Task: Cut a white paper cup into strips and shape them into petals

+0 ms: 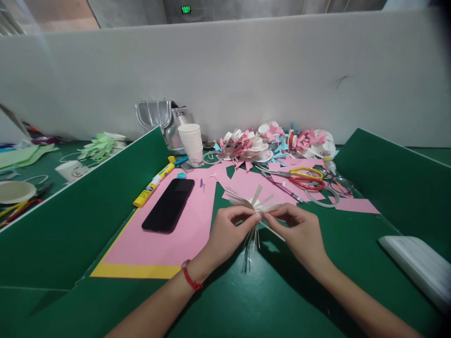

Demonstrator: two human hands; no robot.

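Observation:
Over the middle of the green table, both hands pinch a white paper cup cut into thin strips (258, 199). Its strips fan out upward and to the sides, and several hang down below the fingers. My left hand (227, 232), with a red bracelet at the wrist, grips it from the left between thumb and fingers. From the right, my right hand (299, 230) pinches it close to the left fingertips. The cup's base is mostly hidden by the fingers. Just beyond lie pink paper pieces (246, 183) and scissors with red and yellow handles (306, 178).
To the left, a black phone (169, 205) and yellow glue stick (144, 195) lie by pink paper (158, 249). A stack of paper cups (191, 143) stands behind, near a silver bag (158, 117). Green dividers (398, 173) flank the space; a white object (416, 263) lies right.

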